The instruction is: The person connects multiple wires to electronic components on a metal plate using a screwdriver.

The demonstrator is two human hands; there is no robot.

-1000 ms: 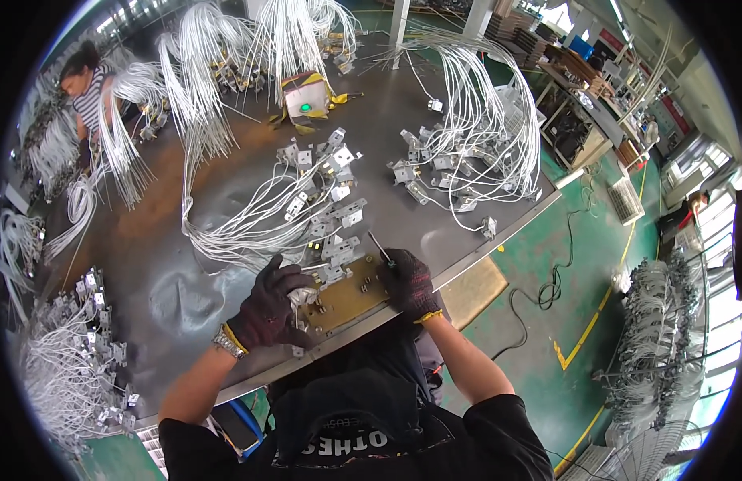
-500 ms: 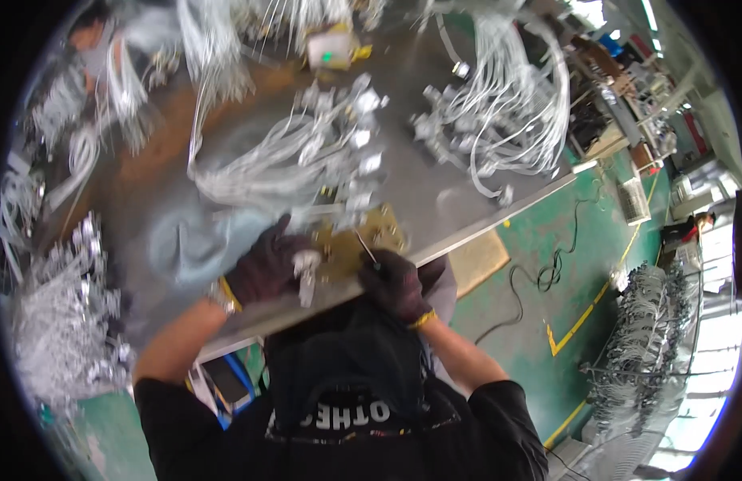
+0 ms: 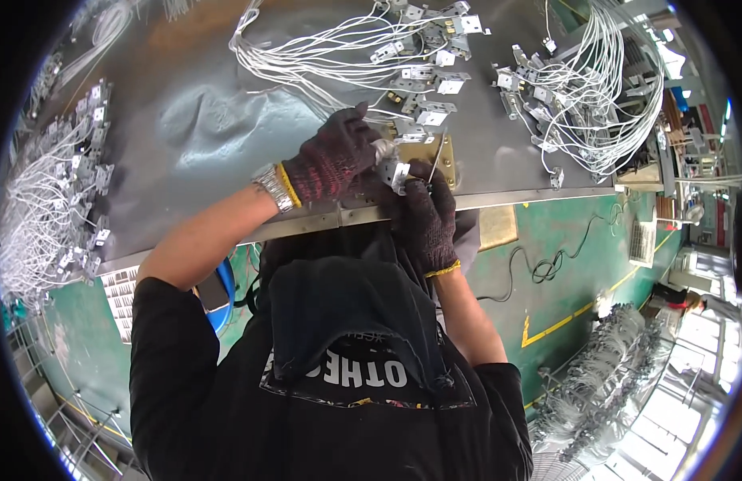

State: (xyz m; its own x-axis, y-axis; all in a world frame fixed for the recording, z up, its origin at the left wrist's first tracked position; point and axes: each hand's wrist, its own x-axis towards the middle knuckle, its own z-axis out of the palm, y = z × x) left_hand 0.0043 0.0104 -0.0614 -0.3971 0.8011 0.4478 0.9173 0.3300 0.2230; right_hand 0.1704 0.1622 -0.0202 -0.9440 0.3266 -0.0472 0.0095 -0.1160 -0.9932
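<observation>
My left hand (image 3: 332, 156), in a dark knitted glove with a yellow cuff, grips a small silver metal bracket (image 3: 396, 174) at the table's front edge. Close on its right, my gloved right hand (image 3: 428, 212) is closed around a thin tool with a slim metal shaft (image 3: 439, 155) that points up and away; its handle is hidden. Fingertips of the right hand are at the bracket. Behind both hands a brass-coloured plate (image 3: 448, 164) with small raised fittings lies on the table, partly covered by them. Just beyond it is a bundle of white wires (image 3: 319, 68) ending in metal brackets (image 3: 435, 112).
On the grey metal table (image 3: 170, 192), another wired bundle (image 3: 619, 104) lies to the right and a large heap (image 3: 46, 200) to the left. A black cable (image 3: 547, 264) coils on the green floor. A rack of wired parts (image 3: 595, 385) stands at lower right.
The view has shifted, so the table sits higher in it. My hands have come together, the bracket now between them, and the tool shaft has swung from pointing up-left to up-right.
</observation>
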